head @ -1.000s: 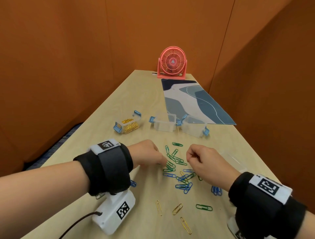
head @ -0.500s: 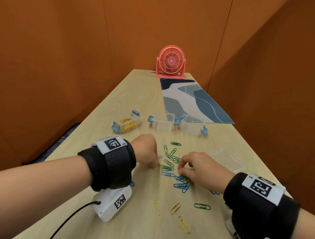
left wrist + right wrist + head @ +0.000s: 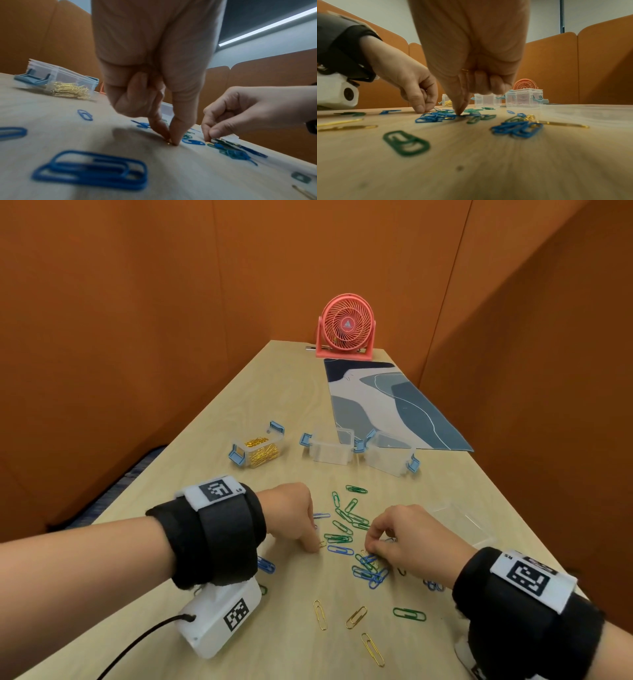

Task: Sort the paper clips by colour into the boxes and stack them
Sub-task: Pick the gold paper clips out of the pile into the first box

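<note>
Gold shows between the thumb and forefinger of the left hand (image 3: pixel 291 508), whose tips meet on the table (image 3: pixel 212 440) around a gold paper clip (image 3: pixel 322 543); the other fingers are curled into the palm. The right hand (image 3: pixel 407 539) also pinches thumb to forefinger, tips down in the blue and green pile (image 3: pixel 368 568), its remaining fingers folded over a gold clip (image 3: pixel 464 70) tucked against the palm. What the right fingertips grip cannot be told. More green clips (image 3: pixel 346 518) lie just beyond both hands, three gold clips (image 3: pixel 356 616) nearer the person. Further off stand a clear box of gold clips (image 3: pixel 255 448) and two clear boxes (image 3: pixel 330 448) beside it.
</note>
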The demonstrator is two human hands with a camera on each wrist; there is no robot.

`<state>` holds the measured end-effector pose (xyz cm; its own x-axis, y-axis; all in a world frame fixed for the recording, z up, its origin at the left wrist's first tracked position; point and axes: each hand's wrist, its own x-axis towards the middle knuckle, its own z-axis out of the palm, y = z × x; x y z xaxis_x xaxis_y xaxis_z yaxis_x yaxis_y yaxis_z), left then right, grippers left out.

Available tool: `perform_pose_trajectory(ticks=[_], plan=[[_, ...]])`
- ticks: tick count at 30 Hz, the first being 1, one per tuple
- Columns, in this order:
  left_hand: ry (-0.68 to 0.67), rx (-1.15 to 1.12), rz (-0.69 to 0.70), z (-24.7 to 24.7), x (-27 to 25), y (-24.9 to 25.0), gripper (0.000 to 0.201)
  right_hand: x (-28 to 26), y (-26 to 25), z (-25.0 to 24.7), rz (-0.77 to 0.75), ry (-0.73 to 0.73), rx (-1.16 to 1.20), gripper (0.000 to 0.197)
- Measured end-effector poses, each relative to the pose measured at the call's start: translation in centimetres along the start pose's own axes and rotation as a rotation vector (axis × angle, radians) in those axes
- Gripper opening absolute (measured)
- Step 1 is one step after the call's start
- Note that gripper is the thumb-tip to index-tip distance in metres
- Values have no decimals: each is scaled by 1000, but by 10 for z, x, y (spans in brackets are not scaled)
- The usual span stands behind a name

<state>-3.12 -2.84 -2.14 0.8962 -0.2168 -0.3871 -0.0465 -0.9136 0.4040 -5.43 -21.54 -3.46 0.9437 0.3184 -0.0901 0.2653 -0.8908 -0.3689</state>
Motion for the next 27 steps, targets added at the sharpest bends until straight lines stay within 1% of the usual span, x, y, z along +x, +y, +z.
perform_pose_trajectory(ticks=[2,4,5,6,7,9,11,15,18,20,22,23,25,27], plan=[[-47,12,-1,1,-2,-2,31,1,0,0,15,16,5,16],[-79,12,-14,1,-6,-4,25,1,-1,-1,35,12,8,15],[-90,-34,-29,0,-9,-4,21,1,-2,-1,40,3,3,16],[-112,-145,-49,0,-13,-4,20,1,-2,-1,43,-4,-2,18],[-148,-307,-67,-1,-16,-4,19,1,-2,0,47,-10,-3,19],[-238,-598,-68,-3,-21,-5,17,1,-2,0,45,-15,14,20],[-301,-730,-31,-3,-26,-9,17,0,-3,0,29,-29,38,17],[-381,-755,49,5,-31,-18,35,-2,-5,0,-19,-50,66,8],[-426,-805,83,9,-37,-18,24,-4,-6,-2,-28,-48,64,15],[-437,-863,102,9,-40,-17,25,-5,-4,-3,-28,-24,60,17],[-452,-857,132,10,-43,-15,28,-6,-4,-2,-26,11,60,14],[-440,-797,161,11,-44,-15,32,-6,-4,-2,-22,21,50,13],[-348,-513,237,15,-45,-15,39,-7,-4,-2,-10,16,20,15],[-246,-262,302,18,-47,-13,29,-7,-4,-2,-9,1,-2,16]])
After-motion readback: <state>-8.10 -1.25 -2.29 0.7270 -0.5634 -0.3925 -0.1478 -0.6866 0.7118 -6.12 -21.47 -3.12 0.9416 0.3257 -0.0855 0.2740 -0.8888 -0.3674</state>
